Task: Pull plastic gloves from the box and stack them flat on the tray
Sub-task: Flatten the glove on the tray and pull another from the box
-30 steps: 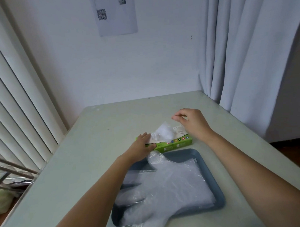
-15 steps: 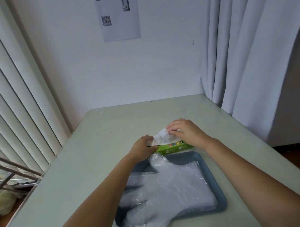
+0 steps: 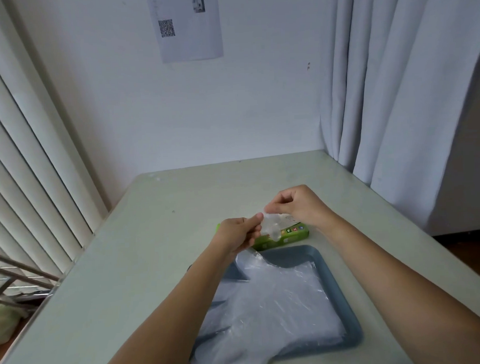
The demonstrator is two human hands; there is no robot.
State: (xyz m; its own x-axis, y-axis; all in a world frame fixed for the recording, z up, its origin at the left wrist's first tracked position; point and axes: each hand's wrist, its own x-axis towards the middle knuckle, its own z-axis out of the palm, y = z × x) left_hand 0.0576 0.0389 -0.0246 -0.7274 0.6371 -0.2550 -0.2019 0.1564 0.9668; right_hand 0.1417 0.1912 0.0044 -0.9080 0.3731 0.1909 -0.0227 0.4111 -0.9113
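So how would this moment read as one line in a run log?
left hand: pinches glove | right hand: pinches glove | glove: bunched, over green box | tray: flat gloves stacked

Both hands meet at centre frame: left hand [image 3: 239, 233] and right hand [image 3: 297, 207] pinch a crumpled glove [image 3: 271, 226] just above the green box [image 3: 287, 237]. Below, flat gloves [image 3: 270, 311] cover the blue tray [image 3: 335, 282] on the pale table [image 3: 127, 267].

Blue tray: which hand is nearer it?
Left. The left hand hovers just beyond the far left corner of the tray; the right hand is farther back, above the green box.
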